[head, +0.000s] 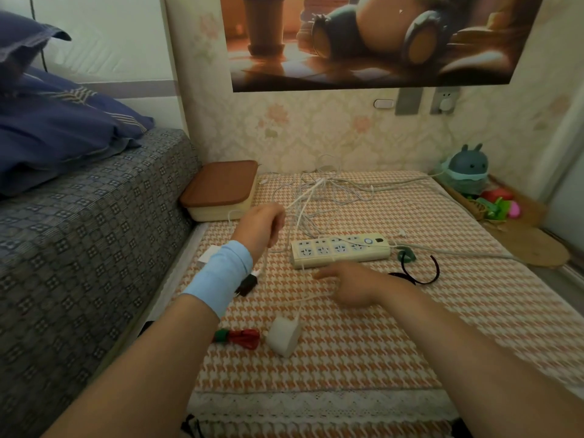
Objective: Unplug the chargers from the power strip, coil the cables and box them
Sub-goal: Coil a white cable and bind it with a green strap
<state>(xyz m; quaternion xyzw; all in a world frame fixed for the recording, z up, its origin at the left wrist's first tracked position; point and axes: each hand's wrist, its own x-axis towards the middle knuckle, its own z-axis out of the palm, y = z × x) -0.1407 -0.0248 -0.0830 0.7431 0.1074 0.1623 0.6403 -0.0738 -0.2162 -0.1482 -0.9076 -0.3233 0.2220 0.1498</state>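
Fingers (324, 275) of my R hand (350, 287) spread loose over the white cable (303, 301) below the power strip (341, 250); L hand (260, 224) raised, grip hidden, can't tell. Charger (284, 338) lies unplugged nr me. Pinch close to it, wind even loops, no kinks.

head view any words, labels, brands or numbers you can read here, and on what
No text can be read anywhere.
power strip: small dark mark near one end, too small to read.
white tag: blurred, no print made out.
wall poster: picture only, no lettering visible.
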